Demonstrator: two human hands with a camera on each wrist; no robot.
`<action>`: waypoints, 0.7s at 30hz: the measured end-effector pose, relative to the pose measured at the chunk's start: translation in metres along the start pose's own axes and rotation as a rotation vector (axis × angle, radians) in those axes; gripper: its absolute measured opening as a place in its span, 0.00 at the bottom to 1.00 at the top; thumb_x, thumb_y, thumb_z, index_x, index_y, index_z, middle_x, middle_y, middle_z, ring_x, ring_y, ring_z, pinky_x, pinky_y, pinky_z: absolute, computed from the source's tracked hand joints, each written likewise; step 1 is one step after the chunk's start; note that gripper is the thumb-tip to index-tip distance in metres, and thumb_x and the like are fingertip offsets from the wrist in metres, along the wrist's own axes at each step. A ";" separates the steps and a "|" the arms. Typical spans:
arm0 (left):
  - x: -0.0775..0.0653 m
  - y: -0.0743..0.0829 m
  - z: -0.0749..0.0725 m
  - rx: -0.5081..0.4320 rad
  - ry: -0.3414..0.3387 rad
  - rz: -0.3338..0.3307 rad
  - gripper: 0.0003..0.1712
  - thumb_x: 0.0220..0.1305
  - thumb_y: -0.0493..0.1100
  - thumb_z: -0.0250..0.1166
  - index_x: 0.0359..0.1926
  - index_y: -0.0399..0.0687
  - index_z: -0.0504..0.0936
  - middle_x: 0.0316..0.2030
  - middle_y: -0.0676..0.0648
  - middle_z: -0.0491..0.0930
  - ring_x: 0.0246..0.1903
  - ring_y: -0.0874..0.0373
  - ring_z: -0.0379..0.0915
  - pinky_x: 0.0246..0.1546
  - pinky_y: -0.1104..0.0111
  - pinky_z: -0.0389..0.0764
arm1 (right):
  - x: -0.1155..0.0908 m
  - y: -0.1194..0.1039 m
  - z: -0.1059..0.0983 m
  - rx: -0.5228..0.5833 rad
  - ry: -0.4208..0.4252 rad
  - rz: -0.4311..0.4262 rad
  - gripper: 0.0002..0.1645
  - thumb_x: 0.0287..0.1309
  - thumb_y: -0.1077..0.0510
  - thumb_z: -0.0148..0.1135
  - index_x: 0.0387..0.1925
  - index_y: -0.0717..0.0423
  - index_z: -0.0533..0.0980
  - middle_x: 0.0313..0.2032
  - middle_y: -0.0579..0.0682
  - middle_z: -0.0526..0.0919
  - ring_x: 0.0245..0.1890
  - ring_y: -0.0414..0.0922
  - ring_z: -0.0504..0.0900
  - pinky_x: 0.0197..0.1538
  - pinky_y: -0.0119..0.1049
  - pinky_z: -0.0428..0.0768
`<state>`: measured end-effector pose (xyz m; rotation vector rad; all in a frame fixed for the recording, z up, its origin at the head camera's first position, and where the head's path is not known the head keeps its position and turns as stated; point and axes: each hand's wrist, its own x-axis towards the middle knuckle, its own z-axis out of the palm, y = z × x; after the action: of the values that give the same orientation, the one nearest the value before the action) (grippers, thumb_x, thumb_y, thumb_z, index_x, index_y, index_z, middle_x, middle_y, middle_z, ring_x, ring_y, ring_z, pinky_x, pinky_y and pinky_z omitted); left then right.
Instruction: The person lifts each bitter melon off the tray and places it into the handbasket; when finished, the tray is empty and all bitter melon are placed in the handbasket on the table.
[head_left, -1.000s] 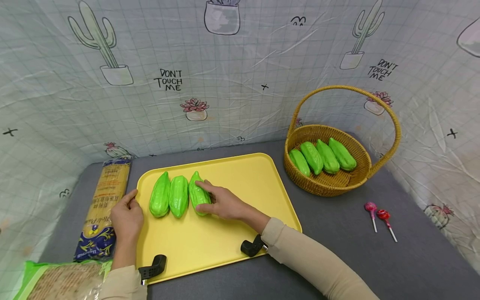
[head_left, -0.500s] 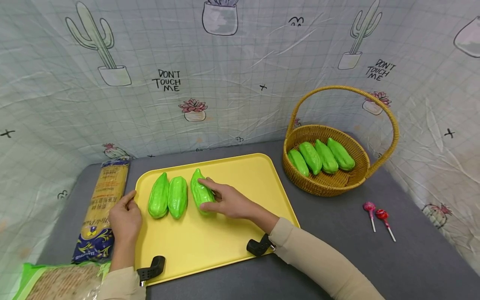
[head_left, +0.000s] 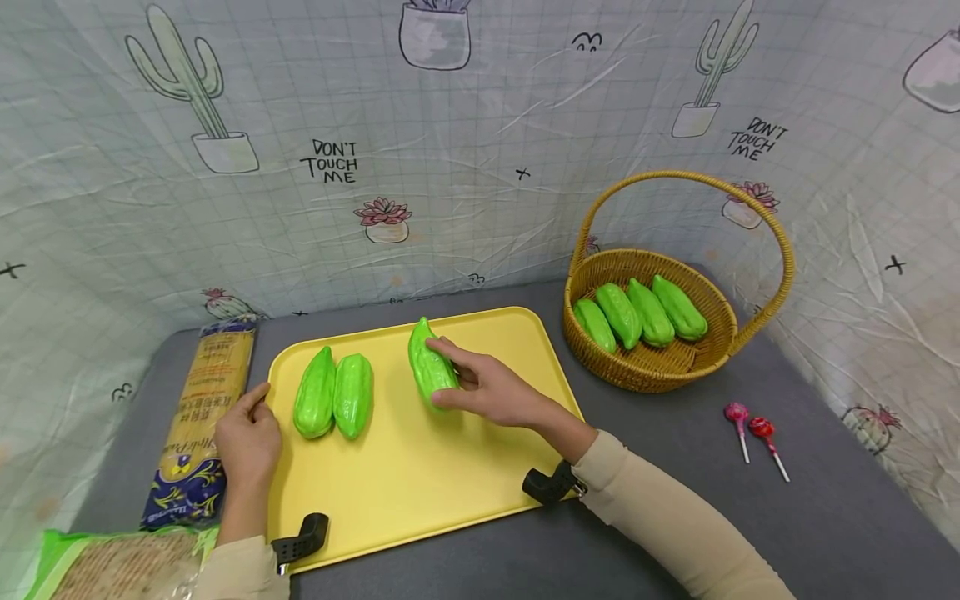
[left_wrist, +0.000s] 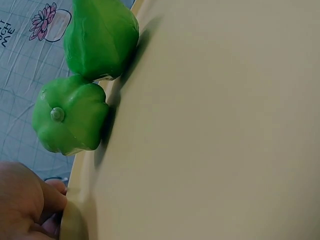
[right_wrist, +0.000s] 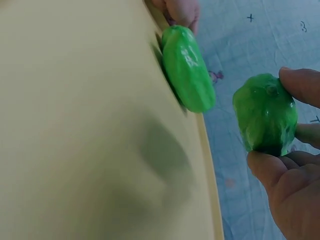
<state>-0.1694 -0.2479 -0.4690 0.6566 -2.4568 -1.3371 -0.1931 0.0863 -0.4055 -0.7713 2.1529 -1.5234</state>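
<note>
My right hand [head_left: 498,390] pinches a glossy green papaya [head_left: 429,360] between thumb and fingers. It is raised above the yellow tray [head_left: 405,483], its shadow falling on the tray in the right wrist view. Two more papayas lie side by side at the tray's left: one outermost [head_left: 315,396], the other beside it [head_left: 353,396]. The left hand [head_left: 249,437] grips the tray's left rim, its fingers curled at the edge in the left wrist view [left_wrist: 52,200].
Right of the tray stands a wicker basket [head_left: 645,379] with a tall handle and several green papayas inside. Two lollipops [head_left: 762,427] lie farther right. At left are a spaghetti pack [head_left: 202,408] and a green-edged plastic bag [head_left: 123,567]. A patterned cloth [head_left: 465,208] hangs behind.
My right hand has lifted the third papaya from beside the other two and carried it right and up. The left hand has stayed at the tray's rim.
</note>
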 end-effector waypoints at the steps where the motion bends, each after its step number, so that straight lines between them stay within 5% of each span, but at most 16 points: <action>1: 0.000 0.000 0.000 -0.001 -0.001 -0.002 0.26 0.79 0.37 0.40 0.70 0.37 0.73 0.68 0.29 0.71 0.70 0.31 0.64 0.66 0.40 0.71 | -0.003 -0.001 -0.003 0.008 0.000 -0.003 0.47 0.70 0.57 0.62 0.82 0.48 0.50 0.82 0.52 0.45 0.79 0.50 0.60 0.73 0.44 0.72; 21: -0.002 0.001 0.000 -0.003 0.006 -0.002 0.26 0.79 0.37 0.41 0.69 0.36 0.74 0.68 0.28 0.71 0.70 0.31 0.64 0.67 0.41 0.71 | -0.054 -0.009 -0.067 -0.060 0.071 -0.014 0.47 0.71 0.55 0.61 0.82 0.46 0.48 0.81 0.55 0.49 0.77 0.56 0.62 0.70 0.47 0.76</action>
<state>-0.1681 -0.2470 -0.4681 0.6614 -2.4499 -1.3369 -0.1894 0.1672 -0.3752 -0.7640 2.2585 -1.5208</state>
